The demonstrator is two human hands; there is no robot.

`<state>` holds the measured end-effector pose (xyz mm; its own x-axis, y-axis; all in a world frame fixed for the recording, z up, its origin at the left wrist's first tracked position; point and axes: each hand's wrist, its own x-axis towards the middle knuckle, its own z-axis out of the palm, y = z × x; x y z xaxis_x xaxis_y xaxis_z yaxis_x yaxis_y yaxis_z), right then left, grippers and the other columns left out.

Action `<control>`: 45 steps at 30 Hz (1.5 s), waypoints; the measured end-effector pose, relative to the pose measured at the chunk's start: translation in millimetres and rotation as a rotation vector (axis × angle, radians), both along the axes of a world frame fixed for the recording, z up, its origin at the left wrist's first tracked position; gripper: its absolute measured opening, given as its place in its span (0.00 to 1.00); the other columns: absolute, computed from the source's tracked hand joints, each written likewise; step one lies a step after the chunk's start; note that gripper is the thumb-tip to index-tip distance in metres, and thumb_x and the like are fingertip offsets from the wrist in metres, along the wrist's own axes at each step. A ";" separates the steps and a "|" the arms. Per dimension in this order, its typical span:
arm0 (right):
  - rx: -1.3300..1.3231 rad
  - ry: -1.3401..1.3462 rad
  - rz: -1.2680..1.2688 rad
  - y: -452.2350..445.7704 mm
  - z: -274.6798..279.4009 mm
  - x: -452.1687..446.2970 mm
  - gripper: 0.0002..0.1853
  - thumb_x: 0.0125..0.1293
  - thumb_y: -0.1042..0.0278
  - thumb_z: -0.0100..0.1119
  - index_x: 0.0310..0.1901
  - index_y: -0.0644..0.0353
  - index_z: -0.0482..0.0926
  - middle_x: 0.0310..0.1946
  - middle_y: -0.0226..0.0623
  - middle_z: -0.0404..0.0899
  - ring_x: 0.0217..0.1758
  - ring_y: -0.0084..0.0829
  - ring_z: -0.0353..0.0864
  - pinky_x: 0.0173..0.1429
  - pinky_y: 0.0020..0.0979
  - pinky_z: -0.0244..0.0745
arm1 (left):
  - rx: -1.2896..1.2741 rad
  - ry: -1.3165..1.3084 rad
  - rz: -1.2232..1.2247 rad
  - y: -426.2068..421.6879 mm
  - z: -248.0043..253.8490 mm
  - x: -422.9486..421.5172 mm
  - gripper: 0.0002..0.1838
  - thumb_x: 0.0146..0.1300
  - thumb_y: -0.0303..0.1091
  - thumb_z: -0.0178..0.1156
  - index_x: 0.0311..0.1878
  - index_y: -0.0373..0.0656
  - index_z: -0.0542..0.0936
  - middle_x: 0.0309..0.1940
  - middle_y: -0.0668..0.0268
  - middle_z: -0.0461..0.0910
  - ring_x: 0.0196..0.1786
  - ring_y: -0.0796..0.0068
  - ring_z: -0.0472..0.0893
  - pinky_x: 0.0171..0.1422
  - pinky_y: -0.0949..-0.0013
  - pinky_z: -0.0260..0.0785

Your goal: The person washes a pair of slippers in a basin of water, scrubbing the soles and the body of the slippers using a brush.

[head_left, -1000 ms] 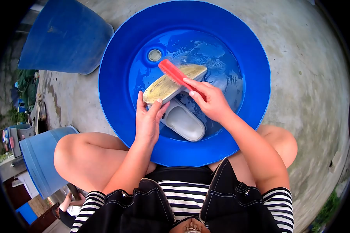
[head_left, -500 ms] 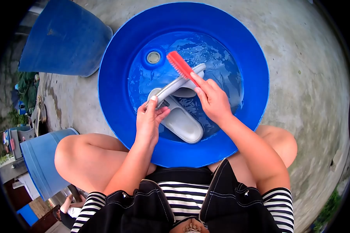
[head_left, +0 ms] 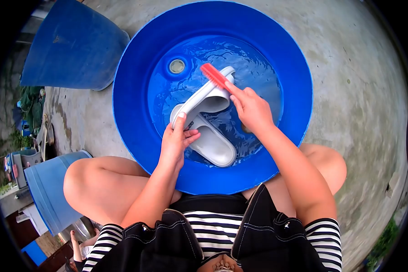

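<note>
My left hand grips one end of a grey-white slide sandal, tilted on its side above the water. In my right hand is a red scrubbing brush, its bristles against the sandal's edge near the far end. A second slide sandal lies sole down in the water, partly covered by the held one. Both are inside a round blue tub with shallow water and a round drain plug.
A large blue barrel stands on the concrete floor at upper left. A lighter blue bucket lies left of my knee. Another person's limbs show at lower left.
The held sandal has rolled so that more of its strap and inside shows. My right hand and the brush have shifted slightly toward the right and down.
</note>
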<state>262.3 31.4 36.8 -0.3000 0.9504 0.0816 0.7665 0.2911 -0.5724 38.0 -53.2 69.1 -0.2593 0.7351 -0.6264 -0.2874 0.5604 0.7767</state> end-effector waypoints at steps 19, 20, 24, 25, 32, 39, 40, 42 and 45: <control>0.081 0.114 0.119 -23.3 6.6 -18.2 0.26 0.73 0.61 0.62 0.71 0.33 0.75 0.34 0.39 0.75 0.30 0.44 0.83 0.35 0.45 0.82 | 0.053 -0.009 0.038 -3.4 -1.5 0.9 0.33 0.77 0.55 0.58 0.65 0.30 0.72 0.49 0.58 0.73 0.43 0.69 0.81 0.52 0.62 0.85; 0.080 0.136 0.200 -35.7 16.3 -25.4 0.26 0.73 0.60 0.63 0.71 0.32 0.76 0.34 0.38 0.75 0.29 0.43 0.83 0.34 0.44 0.82 | 0.035 -0.042 0.063 -3.8 -2.8 -0.9 0.34 0.78 0.56 0.57 0.67 0.31 0.70 0.50 0.58 0.74 0.44 0.69 0.81 0.55 0.61 0.84; 0.149 0.034 0.139 -19.4 0.3 -12.7 0.25 0.73 0.60 0.64 0.70 0.32 0.77 0.32 0.37 0.74 0.27 0.41 0.83 0.32 0.42 0.82 | 0.005 -0.058 0.084 -1.9 -2.4 -3.1 0.37 0.77 0.59 0.57 0.68 0.31 0.69 0.50 0.57 0.73 0.45 0.68 0.81 0.56 0.61 0.84; 0.117 -0.028 0.054 -6.3 -4.4 -3.2 0.24 0.74 0.60 0.62 0.70 0.33 0.77 0.33 0.38 0.75 0.30 0.43 0.83 0.34 0.44 0.82 | 0.003 -0.034 0.089 -1.4 -1.9 -1.8 0.37 0.76 0.59 0.58 0.66 0.30 0.70 0.50 0.57 0.72 0.44 0.69 0.81 0.54 0.62 0.85; 0.089 0.062 0.142 -23.3 6.4 -15.2 0.25 0.73 0.61 0.62 0.70 0.35 0.76 0.34 0.40 0.76 0.30 0.45 0.83 0.34 0.44 0.82 | 0.014 0.082 0.020 -5.5 -10.3 1.2 0.40 0.76 0.62 0.57 0.71 0.32 0.68 0.53 0.54 0.72 0.49 0.67 0.81 0.58 0.61 0.83; 0.130 0.081 0.223 -28.9 11.7 -20.2 0.28 0.71 0.63 0.66 0.71 0.35 0.76 0.34 0.35 0.75 0.29 0.39 0.82 0.33 0.40 0.81 | 0.183 0.823 -0.293 -6.8 -24.9 -19.4 0.31 0.72 0.53 0.66 0.65 0.35 0.77 0.47 0.55 0.81 0.44 0.66 0.85 0.49 0.64 0.81; 0.145 0.113 0.222 -30.1 11.2 -20.1 0.26 0.71 0.61 0.65 0.70 0.36 0.77 0.34 0.37 0.75 0.28 0.40 0.83 0.32 0.41 0.81 | 0.328 1.143 -0.335 -8.7 -27.2 -18.1 0.28 0.70 0.48 0.69 0.62 0.35 0.79 0.47 0.51 0.82 0.43 0.61 0.87 0.49 0.61 0.80; 0.162 0.148 0.223 -34.8 13.1 -21.5 0.24 0.72 0.60 0.65 0.69 0.37 0.78 0.34 0.38 0.76 0.28 0.42 0.84 0.32 0.42 0.82 | 0.239 1.082 -0.345 -7.3 -29.1 -20.4 0.25 0.69 0.45 0.69 0.60 0.37 0.81 0.47 0.52 0.83 0.43 0.59 0.87 0.50 0.61 0.79; 0.116 0.086 0.300 -40.2 20.3 -23.0 0.23 0.72 0.60 0.64 0.68 0.36 0.79 0.33 0.37 0.75 0.28 0.41 0.84 0.32 0.41 0.82 | 0.116 0.945 -0.339 -4.7 -23.8 -19.8 0.20 0.69 0.40 0.69 0.58 0.40 0.84 0.46 0.53 0.82 0.44 0.58 0.86 0.51 0.60 0.78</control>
<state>239.3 -8.8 57.1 -0.5529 0.8034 0.2209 0.5870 0.5637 -0.5811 18.2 -58.0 45.3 -0.3785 0.9054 -0.1923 0.6342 0.4050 0.6586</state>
